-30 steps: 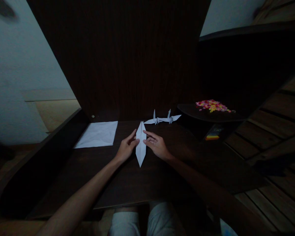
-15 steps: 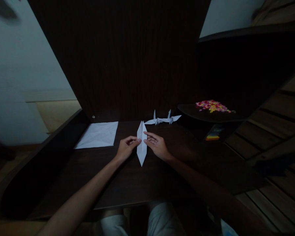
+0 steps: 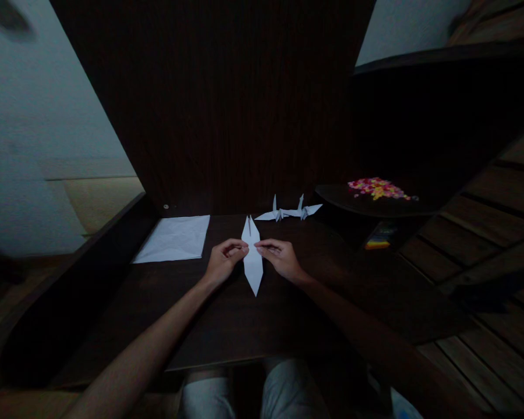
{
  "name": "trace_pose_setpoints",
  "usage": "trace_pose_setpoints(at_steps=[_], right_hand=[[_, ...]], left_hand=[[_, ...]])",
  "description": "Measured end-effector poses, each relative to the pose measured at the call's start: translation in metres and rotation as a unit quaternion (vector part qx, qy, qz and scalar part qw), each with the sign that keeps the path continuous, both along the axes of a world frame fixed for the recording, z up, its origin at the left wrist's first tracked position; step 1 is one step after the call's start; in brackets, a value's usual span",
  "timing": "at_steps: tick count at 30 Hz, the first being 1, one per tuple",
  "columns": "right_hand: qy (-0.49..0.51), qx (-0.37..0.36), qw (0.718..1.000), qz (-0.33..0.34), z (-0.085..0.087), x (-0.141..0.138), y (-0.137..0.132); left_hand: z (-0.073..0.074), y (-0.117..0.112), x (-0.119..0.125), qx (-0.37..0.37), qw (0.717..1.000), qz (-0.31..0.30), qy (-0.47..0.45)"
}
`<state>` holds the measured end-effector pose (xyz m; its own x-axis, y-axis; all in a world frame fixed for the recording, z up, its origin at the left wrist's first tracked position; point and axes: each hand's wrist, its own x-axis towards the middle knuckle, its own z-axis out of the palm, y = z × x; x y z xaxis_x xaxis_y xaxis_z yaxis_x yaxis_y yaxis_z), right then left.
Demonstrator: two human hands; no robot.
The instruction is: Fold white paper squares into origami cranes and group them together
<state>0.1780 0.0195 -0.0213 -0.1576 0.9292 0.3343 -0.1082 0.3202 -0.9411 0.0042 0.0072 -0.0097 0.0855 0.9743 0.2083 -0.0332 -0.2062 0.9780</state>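
- We see our left hand [image 3: 222, 263] curled, its fingertips pinching the left edge of a long, narrow, diamond-shaped fold of white paper [image 3: 252, 259] at about mid-length.
- Our right hand [image 3: 282, 258] mirrors it, fingers bent and closed on the right edge of the same paper fold, so both hands grip it from either side.
- The paper fold lies lengthwise on the dark brown wooden desk [image 3: 227, 326], one point towards us and one away; its far tip shows a thin slit between two narrow points.
- Near the front edge of the desk, between our forearms, there is bare wood; bare wood also lies to the right of our right hand.
- To the left, well apart from our left hand, a flat, creased white paper sheet [image 3: 173, 238] lies near the desk's raised left side.
- Beyond the paper fold, against the dark back panel, stand two small white folded paper cranes [image 3: 289, 212], just beside each other, wings nearly touching.
- To the right, a dark rounded shelf [image 3: 358, 205] juts over the desk corner and carries a heap of small pink and yellow pieces [image 3: 378, 187]; what they are we cannot tell.
- Under that shelf a small striped, coloured object [image 3: 379, 239] shows, too dim to identify.
- The light is low, so the creases on the paper fold are hard to make out, and our fingertips hide the edges they grip.
- Both forearms reach in from the lower corners, converging on the paper fold, wrists low over the desk; light-coloured trouser knees [image 3: 253, 393] show below the front edge.
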Motion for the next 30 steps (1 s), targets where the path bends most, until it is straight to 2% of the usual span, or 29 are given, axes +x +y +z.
trace_pose_setpoints(at_steps=[3,9,16,18,23,30], right_hand=[[0.008,-0.024,0.999,0.021,0.001,0.003,0.002],[0.025,-0.063,0.995,0.078,0.003,0.009,0.002],[0.011,-0.004,0.996,0.091,0.001,0.010,0.006],[0.006,0.006,0.995,0.095,0.000,0.010,0.007],[0.000,0.030,0.996,0.080,-0.005,0.005,0.007],[-0.011,0.049,0.998,0.030,-0.006,-0.003,0.005]], left_hand=[[0.001,0.000,-0.003,-0.017,1.000,0.005,-0.021],[0.002,0.000,-0.005,-0.019,0.995,-0.042,-0.085],[0.003,0.000,-0.003,-0.012,0.991,-0.096,-0.090],[0.004,0.001,-0.003,-0.008,0.993,-0.084,-0.084],[0.005,0.002,-0.002,0.018,0.999,-0.005,-0.044],[-0.003,0.003,-0.002,-0.004,1.000,0.000,-0.030]])
